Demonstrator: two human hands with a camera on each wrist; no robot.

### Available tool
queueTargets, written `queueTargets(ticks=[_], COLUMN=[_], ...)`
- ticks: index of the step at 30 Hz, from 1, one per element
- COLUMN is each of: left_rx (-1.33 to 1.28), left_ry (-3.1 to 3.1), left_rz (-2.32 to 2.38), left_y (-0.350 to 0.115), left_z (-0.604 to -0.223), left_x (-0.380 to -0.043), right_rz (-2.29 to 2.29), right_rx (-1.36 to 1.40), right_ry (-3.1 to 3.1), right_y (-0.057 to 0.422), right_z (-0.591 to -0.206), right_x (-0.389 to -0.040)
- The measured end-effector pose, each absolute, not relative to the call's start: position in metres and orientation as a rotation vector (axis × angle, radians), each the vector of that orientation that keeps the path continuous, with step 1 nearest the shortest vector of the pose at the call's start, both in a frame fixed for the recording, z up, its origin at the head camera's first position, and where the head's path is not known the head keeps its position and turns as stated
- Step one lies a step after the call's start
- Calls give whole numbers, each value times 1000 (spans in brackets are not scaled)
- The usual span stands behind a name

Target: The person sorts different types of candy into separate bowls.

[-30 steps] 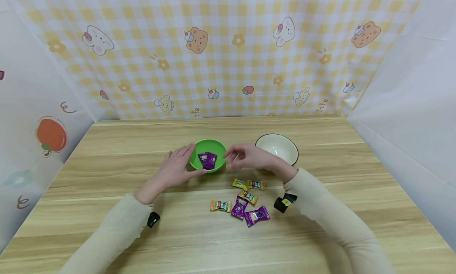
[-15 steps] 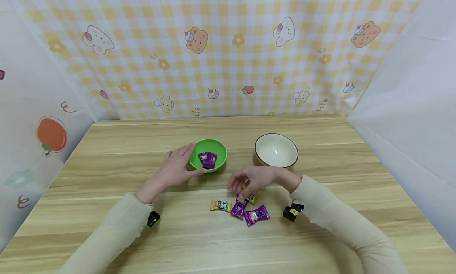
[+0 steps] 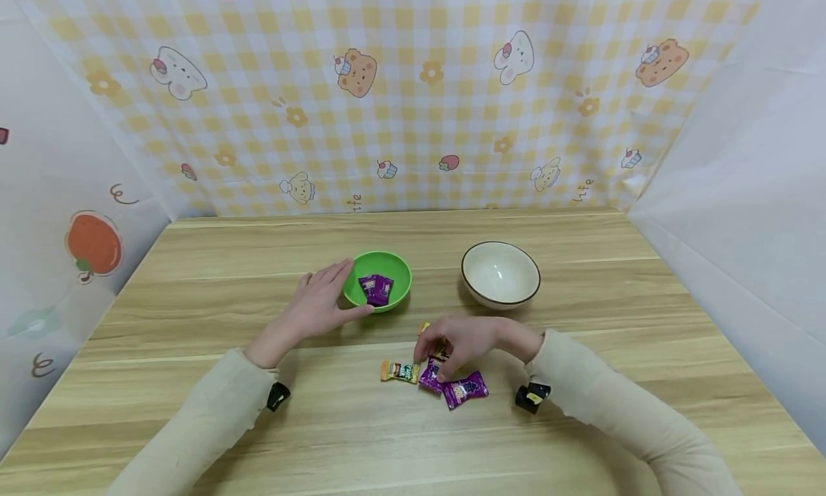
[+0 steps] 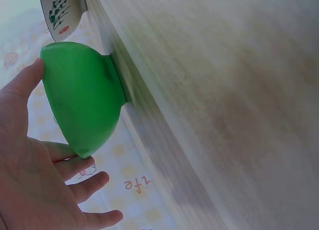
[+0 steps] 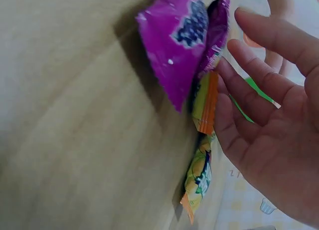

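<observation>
My left hand (image 3: 314,302) rests against the green bowl (image 3: 403,281), thumb at the front rim and straight fingers at its left side. The left wrist view shows the bowl's outer wall (image 4: 82,95) between thumb and fingers. Two purple candies (image 3: 376,289) lie in it. My right hand (image 3: 467,340) is low over the candy pile, fingers bent, thumb and fingertips apart. In the right wrist view its thumb and forefinger are beside a purple candy (image 5: 217,35); whether they touch it I cannot tell. Another purple candy (image 3: 466,390) lies just in front.
A white bowl (image 3: 500,274) with a dark rim stands behind my right hand. One yellow-orange candy (image 3: 400,371) lies left of the pile; other yellow candies (image 5: 199,175) are partly hidden under the right hand. A checked cloth (image 3: 413,123) hangs at the table's back edge.
My right hand has moved from the green bowl's right side toward me, down to the candy pile, uncovering the white bowl. My left hand and the green bowl have stayed put.
</observation>
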State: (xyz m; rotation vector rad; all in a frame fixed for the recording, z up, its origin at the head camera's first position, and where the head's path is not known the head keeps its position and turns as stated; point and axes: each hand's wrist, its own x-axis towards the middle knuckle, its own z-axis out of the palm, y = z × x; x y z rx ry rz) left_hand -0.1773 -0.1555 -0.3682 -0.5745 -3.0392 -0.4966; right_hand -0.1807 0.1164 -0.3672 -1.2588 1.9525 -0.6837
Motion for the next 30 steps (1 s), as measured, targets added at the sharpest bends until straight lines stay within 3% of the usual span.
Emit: queueTargets(ticks=[15,30], left_rx=[-577,-576], left_ry=[-3043,-3043], left_rz=[-486,-488], left_y=[-156,-155], left_z=[-367,-368], left_x=[-177,-177], right_rz=[-421,-506], right_rx=[-1441,-1363], right_ry=[2158,2160], right_y=[114,113], right_z=[-368,-367], right_x=[-173,-173])
